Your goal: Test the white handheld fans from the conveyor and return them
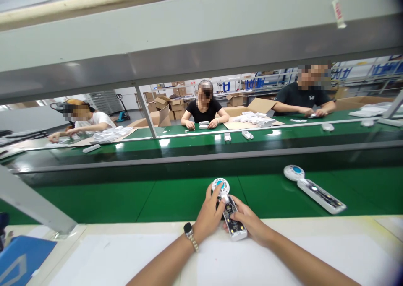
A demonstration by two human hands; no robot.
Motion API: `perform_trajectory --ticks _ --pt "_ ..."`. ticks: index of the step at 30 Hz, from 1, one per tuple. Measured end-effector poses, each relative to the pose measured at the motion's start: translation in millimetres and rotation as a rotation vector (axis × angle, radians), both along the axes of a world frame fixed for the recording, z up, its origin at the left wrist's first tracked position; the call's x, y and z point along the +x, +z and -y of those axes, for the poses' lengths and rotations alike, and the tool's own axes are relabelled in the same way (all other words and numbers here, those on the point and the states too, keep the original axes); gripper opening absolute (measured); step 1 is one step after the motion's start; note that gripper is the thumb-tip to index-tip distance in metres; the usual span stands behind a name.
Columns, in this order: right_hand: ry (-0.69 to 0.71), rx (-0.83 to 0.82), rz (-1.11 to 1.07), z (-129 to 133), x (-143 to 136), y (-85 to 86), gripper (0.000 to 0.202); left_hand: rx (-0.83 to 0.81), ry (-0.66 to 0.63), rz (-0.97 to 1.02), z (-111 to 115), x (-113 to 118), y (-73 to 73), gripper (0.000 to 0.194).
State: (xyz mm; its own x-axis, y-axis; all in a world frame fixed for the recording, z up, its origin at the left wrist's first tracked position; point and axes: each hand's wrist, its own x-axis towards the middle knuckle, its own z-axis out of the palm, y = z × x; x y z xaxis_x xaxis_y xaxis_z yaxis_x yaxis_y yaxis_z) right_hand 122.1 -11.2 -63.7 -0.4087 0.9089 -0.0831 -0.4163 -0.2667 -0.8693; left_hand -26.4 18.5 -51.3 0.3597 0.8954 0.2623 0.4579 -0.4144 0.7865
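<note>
A white device (234, 229) with a round head, a blue centre and an open body showing a dark circuit board is held between both hands, over the near edge of the green surface. My left hand (208, 210), with a watch at the wrist, has its fingers around the round head and neck. My right hand (248, 222) grips the body from the right side, thumb on the circuit board. To the right, a second similar device (321, 197) lies on the green surface (185, 198), its board also exposed.
White sheets (119, 258) cover the near table edge. A blue folder (27, 258) lies at the left. A metal post (37, 200) and overhead beam (189, 34) frame the view. Across the conveyor (176, 145), several white parts and three people are seated.
</note>
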Motion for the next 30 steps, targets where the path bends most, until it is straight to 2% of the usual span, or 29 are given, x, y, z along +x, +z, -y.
perform_trajectory --ticks 30 --pt "0.024 0.014 -0.032 -0.1 1.3 -1.0 0.058 0.003 0.000 0.020 0.3 0.2 1.0 0.046"
